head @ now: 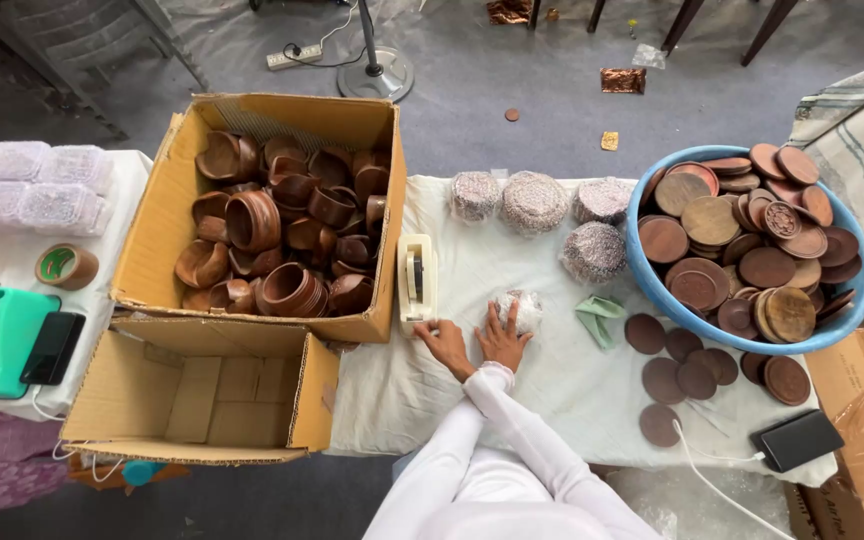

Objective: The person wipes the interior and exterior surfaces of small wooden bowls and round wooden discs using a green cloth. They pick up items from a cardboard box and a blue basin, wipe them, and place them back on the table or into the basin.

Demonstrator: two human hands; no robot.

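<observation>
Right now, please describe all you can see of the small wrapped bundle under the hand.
The small wrapped bundle is a roundish object covered in clear bubble wrap, its contents hidden. It lies on the white tablecloth, right of the tape dispenser. With arms crossed, the left hand presses on its near side.

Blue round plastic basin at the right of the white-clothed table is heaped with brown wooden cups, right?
Not cups: the head view shows the blue round plastic basin heaped with flat round brown wooden discs. The rest stands.
</observation>
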